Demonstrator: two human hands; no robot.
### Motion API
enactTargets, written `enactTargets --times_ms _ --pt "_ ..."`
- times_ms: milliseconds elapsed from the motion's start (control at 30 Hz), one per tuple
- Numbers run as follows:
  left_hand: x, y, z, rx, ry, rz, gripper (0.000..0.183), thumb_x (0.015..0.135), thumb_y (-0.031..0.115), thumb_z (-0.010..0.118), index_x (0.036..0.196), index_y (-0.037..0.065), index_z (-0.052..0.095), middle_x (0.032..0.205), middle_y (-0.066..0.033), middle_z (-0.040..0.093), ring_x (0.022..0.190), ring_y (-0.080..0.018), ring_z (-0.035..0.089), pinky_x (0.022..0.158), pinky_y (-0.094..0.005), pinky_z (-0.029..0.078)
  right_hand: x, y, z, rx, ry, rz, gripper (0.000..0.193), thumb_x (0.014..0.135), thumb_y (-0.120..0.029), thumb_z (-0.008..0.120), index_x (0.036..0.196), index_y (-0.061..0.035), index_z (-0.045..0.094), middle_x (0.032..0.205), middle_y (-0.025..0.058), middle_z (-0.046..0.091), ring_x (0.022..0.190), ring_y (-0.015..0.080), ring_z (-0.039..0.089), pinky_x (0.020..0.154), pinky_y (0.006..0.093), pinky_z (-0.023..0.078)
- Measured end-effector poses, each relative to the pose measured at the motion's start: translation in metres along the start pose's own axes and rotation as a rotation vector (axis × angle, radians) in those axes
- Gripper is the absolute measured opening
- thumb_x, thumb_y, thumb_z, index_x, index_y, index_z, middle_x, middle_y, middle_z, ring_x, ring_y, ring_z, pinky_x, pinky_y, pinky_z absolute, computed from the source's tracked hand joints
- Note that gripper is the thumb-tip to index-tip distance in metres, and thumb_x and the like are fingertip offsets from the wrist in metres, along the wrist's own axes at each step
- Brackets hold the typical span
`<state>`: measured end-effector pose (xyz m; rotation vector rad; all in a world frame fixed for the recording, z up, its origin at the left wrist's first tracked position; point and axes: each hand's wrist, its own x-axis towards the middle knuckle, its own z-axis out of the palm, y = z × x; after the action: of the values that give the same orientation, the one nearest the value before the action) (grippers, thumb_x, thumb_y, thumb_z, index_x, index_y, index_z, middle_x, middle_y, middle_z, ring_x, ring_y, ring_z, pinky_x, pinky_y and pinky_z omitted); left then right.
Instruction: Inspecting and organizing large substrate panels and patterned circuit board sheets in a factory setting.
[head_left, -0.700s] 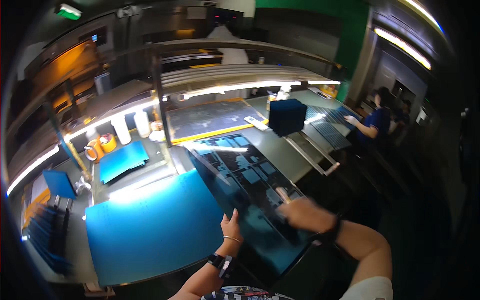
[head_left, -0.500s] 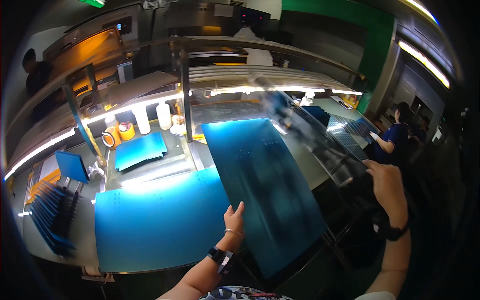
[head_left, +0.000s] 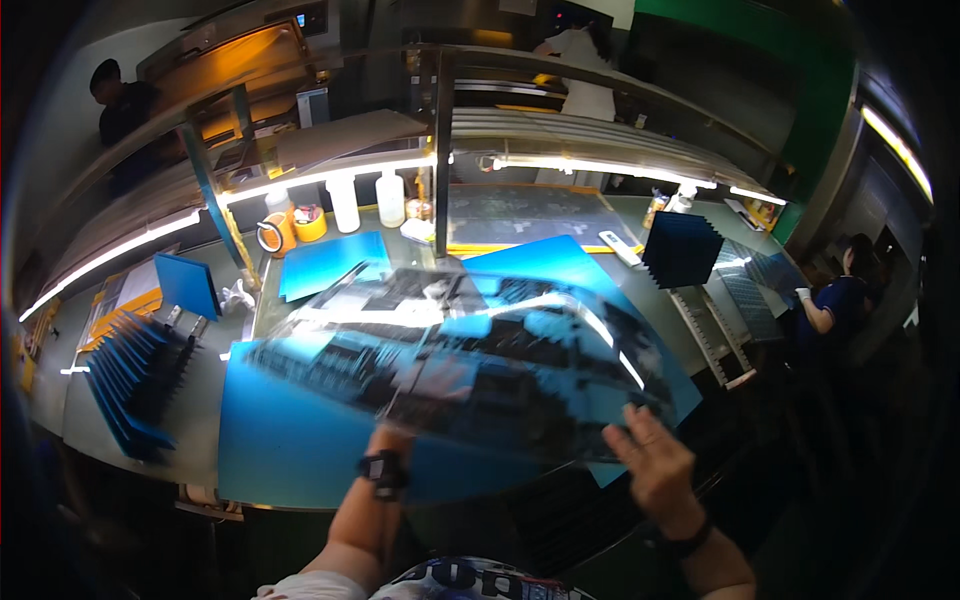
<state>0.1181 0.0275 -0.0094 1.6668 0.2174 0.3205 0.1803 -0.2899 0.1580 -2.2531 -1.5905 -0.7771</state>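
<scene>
A clear, glossy film sheet (head_left: 520,385) with dark printed patterns is tilted above the bench, bending as it moves. My right hand (head_left: 655,468) pinches its near right edge between fingers and thumb. My left hand (head_left: 430,383) shows through the film, beneath it, with fingers spread and nothing visibly gripped. Under the film lies a large blue panel (head_left: 290,450) on the bench. A second blue panel (head_left: 545,256) sticks out beyond the film's far and right sides; the film covers much of it.
Blue panels stand in racks at left (head_left: 130,390) and right (head_left: 682,250). Smaller blue sheets (head_left: 330,262), white bottles (head_left: 390,198) and orange tape rolls (head_left: 277,232) sit at the back, below a lit shelf (head_left: 600,170). A co-worker (head_left: 840,305) is at the far right.
The film has swung leftward from the right side, over the blue panels. My left hand has let go of the blue panel and now lies beneath the film. The view has shifted.
</scene>
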Motion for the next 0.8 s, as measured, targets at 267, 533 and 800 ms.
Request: enactTargets --times_ms 267,533,800 --pt "-0.25 0.074 -0.183 -1.144 0.402 -0.188 0.076 0.087 0.06 0.045 0.13 -0.002 0.04 0.126 -0.0244 0.048 0.113 -0.0386 0.052 0.086 -0.0515 0.049 -0.042 -0.082 0.108 0.396 -0.174 -0.082 0.034 0.078 -0.008 0.054 0.106 -0.0184 0.068 0.123 0.0106 0.058 0.114 0.0354 0.053 0.095 0.0448 0.044" --pt "-0.359 0.049 -0.238 -0.126 0.624 -0.743 0.029 0.088 0.01 0.055 0.115 0.003 0.048 0.088 -0.0158 0.067 0.065 -0.025 0.067 0.052 -0.0302 0.054 -0.055 -0.107 0.112 0.505 -0.44 0.042 0.06 0.068 -0.049 0.07 0.115 -0.0133 0.061 0.124 0.011 0.054 0.122 0.0334 0.043 0.102 0.0482 0.032" --pt "-0.356 0.053 -0.248 -0.171 0.714 -0.77 0.027 0.089 0.018 0.057 0.111 0.005 0.049 0.083 -0.011 0.066 0.064 -0.018 0.065 0.054 -0.0282 0.052 -0.114 -0.056 0.137 1.105 -0.414 1.169 0.015 0.082 -0.01 0.063 0.085 0.004 0.059 0.065 0.0066 0.058 0.049 0.0101 0.054 0.047 0.0242 0.044"
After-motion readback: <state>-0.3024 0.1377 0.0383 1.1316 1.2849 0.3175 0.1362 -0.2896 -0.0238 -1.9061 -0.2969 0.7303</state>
